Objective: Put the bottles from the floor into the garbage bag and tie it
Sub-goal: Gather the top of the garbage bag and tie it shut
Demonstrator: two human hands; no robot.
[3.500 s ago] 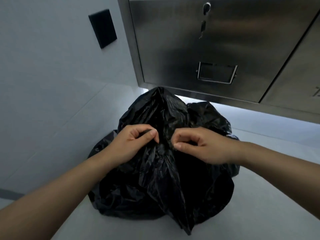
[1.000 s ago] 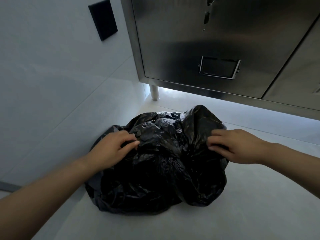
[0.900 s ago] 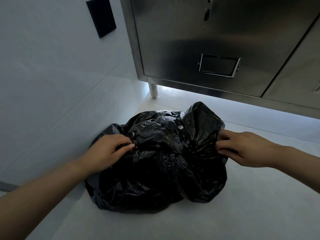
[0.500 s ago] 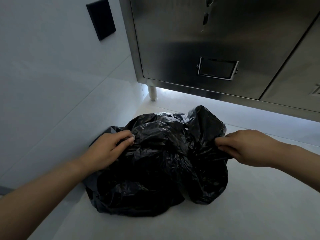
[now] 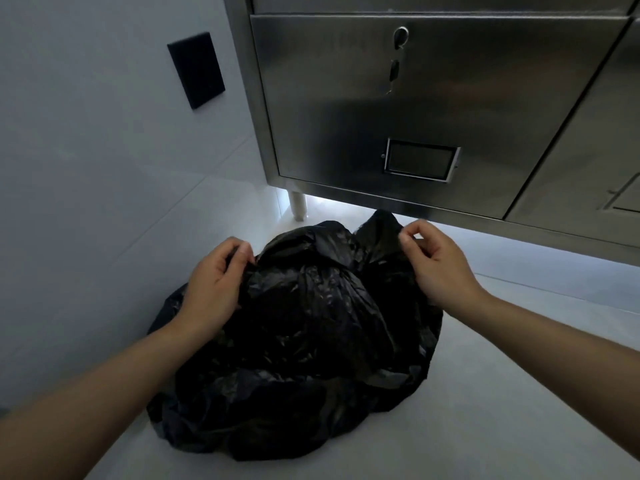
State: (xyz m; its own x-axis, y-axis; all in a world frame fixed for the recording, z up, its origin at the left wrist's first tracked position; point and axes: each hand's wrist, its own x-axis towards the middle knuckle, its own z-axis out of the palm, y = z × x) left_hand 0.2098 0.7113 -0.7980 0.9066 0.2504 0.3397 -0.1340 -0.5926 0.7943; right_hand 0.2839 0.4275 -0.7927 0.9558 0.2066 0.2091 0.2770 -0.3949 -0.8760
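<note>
A black garbage bag (image 5: pixel 311 327) lies slumped and bulging on the pale floor, its top crumpled. My left hand (image 5: pixel 214 282) pinches a fold of the bag's plastic at its upper left edge. At the upper right, my right hand (image 5: pixel 433 265) pinches a raised flap of the bag between thumb and fingers. No bottles are visible; whatever the bag holds is hidden by the plastic.
A stainless steel cabinet (image 5: pixel 433 109) stands just behind the bag on a short white leg (image 5: pixel 297 206), with light glowing beneath it. A pale wall with a black plate (image 5: pixel 196 69) runs along the left. Pale floor (image 5: pixel 502 393) stretches to the right.
The bag's gathered top, held up 3.5 s ago, has dropped flat. My hands moved apart to its edges and have now shifted farther back, each pinching plastic.
</note>
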